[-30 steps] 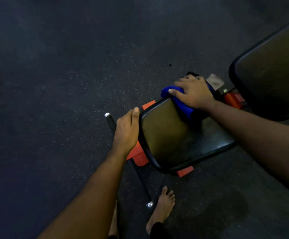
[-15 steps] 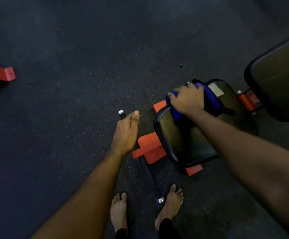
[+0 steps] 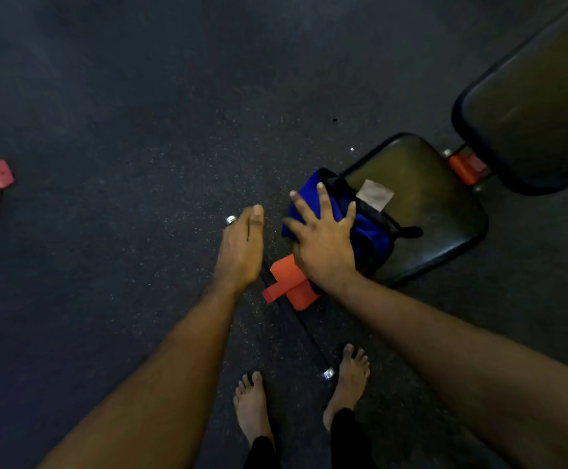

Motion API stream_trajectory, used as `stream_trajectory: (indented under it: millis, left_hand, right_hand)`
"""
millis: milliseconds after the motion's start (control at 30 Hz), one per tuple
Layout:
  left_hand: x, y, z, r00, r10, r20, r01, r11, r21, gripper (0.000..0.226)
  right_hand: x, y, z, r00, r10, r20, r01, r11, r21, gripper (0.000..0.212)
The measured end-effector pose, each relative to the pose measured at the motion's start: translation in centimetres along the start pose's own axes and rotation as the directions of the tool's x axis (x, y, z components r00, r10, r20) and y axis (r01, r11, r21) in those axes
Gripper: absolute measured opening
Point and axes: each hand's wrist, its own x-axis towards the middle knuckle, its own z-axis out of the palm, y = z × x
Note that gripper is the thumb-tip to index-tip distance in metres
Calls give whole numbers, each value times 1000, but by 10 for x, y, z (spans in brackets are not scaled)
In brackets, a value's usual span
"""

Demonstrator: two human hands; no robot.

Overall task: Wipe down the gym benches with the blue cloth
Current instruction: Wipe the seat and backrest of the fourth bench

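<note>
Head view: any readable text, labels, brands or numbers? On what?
No readable text anywhere.
Pale patch on the black seat pad: could be tape or a label; no lettering can be made out.
Blue cloth: no print visible.
Orange bracket: no markings visible.

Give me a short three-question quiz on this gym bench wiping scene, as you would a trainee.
1. Multiple choice: the right hand rests on the blue cloth with its fingers (A) spread flat, (B) balled into a fist, (C) pinching one corner.
2. True or false: the left hand holds nothing.
3. What colour is the frame bracket below the seat pad, by the right wrist?
Key: 1 A; 2 true; 3 orange.
</note>
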Motion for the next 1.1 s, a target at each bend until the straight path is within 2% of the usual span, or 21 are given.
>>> stream_trajectory:
  millis: [100, 200, 300, 400, 467, 567, 633, 700, 833, 967, 1000, 1033, 1100]
  left_hand:
    - [1, 0, 4, 1000, -4, 26, 5, 1000, -29, 52]
    - [1, 3, 10, 996, 9, 86, -7, 999, -33, 44]
    - [3, 3, 17, 988, 55, 147, -52, 998, -23, 49]
    - [8, 2, 23, 991, 55, 120, -54, 998, -18, 62]
    - [10, 2, 30, 989, 62, 134, -59, 998, -26, 60]
    - [8, 13, 42, 980, 91, 179, -90, 996, -13, 50]
    - [9, 14, 52, 977, 91, 194, -93, 996, -1, 44]
    - [10, 15, 57, 982, 82, 169, -87, 996, 18, 41]
    - [14, 14, 55, 986, 101, 134, -106, 994, 27, 43]
    - [21, 3, 51, 976, 123, 177, -124, 992, -9, 58]
    - [22, 1, 49, 974, 125, 191, -124, 992, -16, 60]
    - [24, 0, 49, 970, 126, 209, -125, 992, -20, 62]
    - [25, 1, 47, 966, 126, 226, -124, 992, -22, 62]
  right_hand:
    - [-64, 7, 19, 997, -59, -54, 57, 998, -37, 62]
    - [-90, 11, 28, 998, 19, -63, -22, 999, -37, 75]
    - [-55, -4, 17, 995, 90, -54, -87, 995, 52, 69]
    - [-29, -15, 12, 988, 154, -4, -154, 987, 47, 66]
    - [-44, -13, 18, 988, 155, -17, -155, 988, 21, 67]
    - [-88, 2, 32, 980, 137, -147, -124, 987, 98, 66]
    - [-100, 18, 32, 975, 158, -153, -132, 977, 170, 61]
    - [-93, 35, 28, 963, 231, -136, -199, 957, 214, 57]
    - [-46, 101, 18, 882, 463, -84, -426, 862, 277, 52]
    - [5, 150, 3, 698, 706, 117, -682, 607, 407, 54]
    - [15, 143, 0, 680, 724, 120, -698, 588, 408, 55]
    - [19, 131, -3, 701, 708, 86, -679, 625, 386, 54]
    - [13, 92, -3, 809, 586, -40, -544, 774, 325, 53]
